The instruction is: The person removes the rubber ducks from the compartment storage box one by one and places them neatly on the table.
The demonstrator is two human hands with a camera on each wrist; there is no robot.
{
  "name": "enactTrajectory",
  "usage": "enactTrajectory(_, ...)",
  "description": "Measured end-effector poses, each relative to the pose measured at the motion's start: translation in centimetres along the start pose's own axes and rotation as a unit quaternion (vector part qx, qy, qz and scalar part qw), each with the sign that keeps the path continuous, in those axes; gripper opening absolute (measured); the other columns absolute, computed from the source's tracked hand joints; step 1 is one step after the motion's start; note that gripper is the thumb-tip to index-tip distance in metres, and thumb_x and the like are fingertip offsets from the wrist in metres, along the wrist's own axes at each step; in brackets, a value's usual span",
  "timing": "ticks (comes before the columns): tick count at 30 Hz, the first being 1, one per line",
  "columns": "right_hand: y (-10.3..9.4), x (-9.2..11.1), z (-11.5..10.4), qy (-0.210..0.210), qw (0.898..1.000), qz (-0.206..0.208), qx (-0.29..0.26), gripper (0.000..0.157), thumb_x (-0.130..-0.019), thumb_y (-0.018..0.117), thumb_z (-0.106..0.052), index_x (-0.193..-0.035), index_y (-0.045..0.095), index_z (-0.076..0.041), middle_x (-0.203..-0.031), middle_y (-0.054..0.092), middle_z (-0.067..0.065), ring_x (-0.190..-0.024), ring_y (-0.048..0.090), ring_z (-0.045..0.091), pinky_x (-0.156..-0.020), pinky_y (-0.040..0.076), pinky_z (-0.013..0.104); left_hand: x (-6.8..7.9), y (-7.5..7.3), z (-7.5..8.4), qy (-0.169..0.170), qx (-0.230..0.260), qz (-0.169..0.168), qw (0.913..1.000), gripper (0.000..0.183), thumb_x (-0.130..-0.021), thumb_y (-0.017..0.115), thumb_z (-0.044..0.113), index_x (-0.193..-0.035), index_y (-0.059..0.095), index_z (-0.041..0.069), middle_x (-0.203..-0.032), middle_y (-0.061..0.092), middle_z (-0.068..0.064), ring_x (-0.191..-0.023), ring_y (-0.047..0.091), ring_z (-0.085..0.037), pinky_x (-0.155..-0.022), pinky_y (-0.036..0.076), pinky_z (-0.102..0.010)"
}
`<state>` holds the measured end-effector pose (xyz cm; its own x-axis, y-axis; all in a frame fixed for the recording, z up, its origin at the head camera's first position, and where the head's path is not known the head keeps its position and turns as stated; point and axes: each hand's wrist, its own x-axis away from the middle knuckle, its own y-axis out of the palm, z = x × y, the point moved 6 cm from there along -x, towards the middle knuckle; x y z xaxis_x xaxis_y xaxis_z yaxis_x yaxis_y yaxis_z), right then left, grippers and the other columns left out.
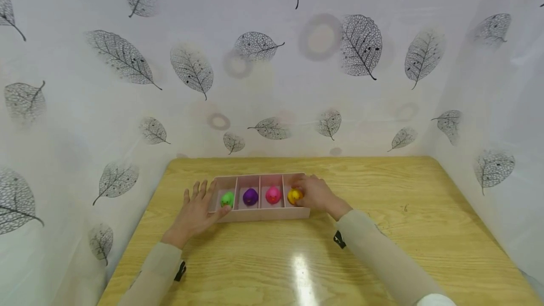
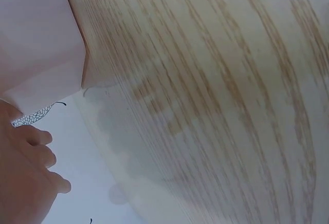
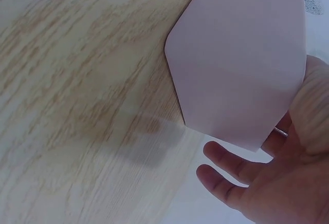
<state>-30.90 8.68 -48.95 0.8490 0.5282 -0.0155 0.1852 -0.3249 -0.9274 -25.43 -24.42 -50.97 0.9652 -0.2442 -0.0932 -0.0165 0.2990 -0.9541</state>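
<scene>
- Head view, lower middle: a pale pink divided box (image 1: 265, 215) sits crosswise on the wood-grain table (image 1: 255, 254), its four compartments side by side, each with one toy duck in it.
- From left to right in the frame run the green duck (image 1: 227, 198), purple duck (image 1: 250, 198), pink duck (image 1: 273, 195) and yellow duck (image 1: 294, 196); the dividers presumably serve to keep them apart.
- Left of the box, the left hand (image 1: 196, 211) is spread, its fingers fanned beyond the end wall and its thumb reaching over the near rim by the green duck. It probably lies there to steady the box; whether the thumb touches that duck I cannot tell.
- Right of the box, the right hand (image 1: 318, 194) reaches over the end wall into the last compartment, thumb and forefinger at the yellow duck's right side. That suits a pinch, but the contact is covered, so I cannot tell whether they grip it.
- Right wrist view, lower right: two fingers extend past the box's outer wall, apparently kept out because the compartment is narrow; the others go out of sight behind it.
- Left wrist view: loosely spread fingertips show at lower left, below the box's corner at upper left.
</scene>
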Motion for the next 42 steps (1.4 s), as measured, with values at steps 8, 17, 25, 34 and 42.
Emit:
enactTrajectory(8,-0.1,-0.1,-0.1,-0.006,1.000,0.007,0.008,0.030,-0.085,0.084,-0.018,-0.113,0.080,-0.007,-0.136,0.069,0.008,-0.111,0.066,0.040,-0.091,0.056,0.062,0.0,-0.1,0.0,-0.001,0.005,0.001,1.0000,0.094,-0.102,0.053,0.063,-0.169,0.017,0.007,-0.168,0.026,-0.035,-0.157,0.019,-0.058,-0.124,0.012,-0.079)
enactTrajectory(17,-0.1,0.0,0.0,-0.004,1.000,0.008,0.002,0.030,-0.085,0.085,-0.019,-0.112,0.080,-0.007,-0.134,0.070,0.010,-0.112,0.067,0.041,-0.091,0.056,0.062,-0.1,-0.2,0.2,-0.001,0.005,0.002,1.0000,0.094,-0.102,0.053,0.063,-0.169,0.018,0.006,-0.167,0.026,-0.036,-0.157,0.020,-0.058,-0.124,0.013,-0.079)
enactTrajectory(25,-0.5,0.1,-0.2,-0.015,1.000,0.006,-0.006,0.031,-0.088,0.084,-0.020,-0.115,0.080,-0.008,-0.136,0.071,0.008,-0.114,0.066,0.039,-0.097,0.055,0.064,0.0,-0.1,0.3,-0.001,0.007,-0.005,1.0000,0.095,-0.103,0.053,0.063,-0.169,0.015,0.007,-0.168,0.025,-0.035,-0.157,0.018,-0.058,-0.124,0.012,-0.079)
enactTrajectory(34,-1.7,0.2,-0.3,-0.020,0.998,0.005,-0.053,0.049,-0.086,0.080,-0.019,-0.134,0.072,-0.012,-0.119,0.077,0.005,-0.097,0.064,0.024,-0.086,0.056,0.050,0.0,-0.3,0.4,0.004,0.004,0.002,1.0000,0.094,-0.103,0.053,0.062,-0.169,0.017,0.004,-0.166,0.027,-0.037,-0.156,0.021,-0.059,-0.123,0.013,-0.080)
enactTrajectory(42,-3.5,0.8,-0.1,0.015,0.994,0.028,-0.102,0.043,-0.085,0.077,-0.018,-0.125,0.072,-0.005,-0.114,0.076,0.008,-0.101,0.067,0.025,-0.092,0.058,0.044,0.2,-0.4,0.5,0.004,0.010,-0.001,0.9999,0.094,-0.103,0.053,0.062,-0.168,0.017,0.004,-0.167,0.027,-0.036,-0.156,0.020,-0.059,-0.123,0.012,-0.080)
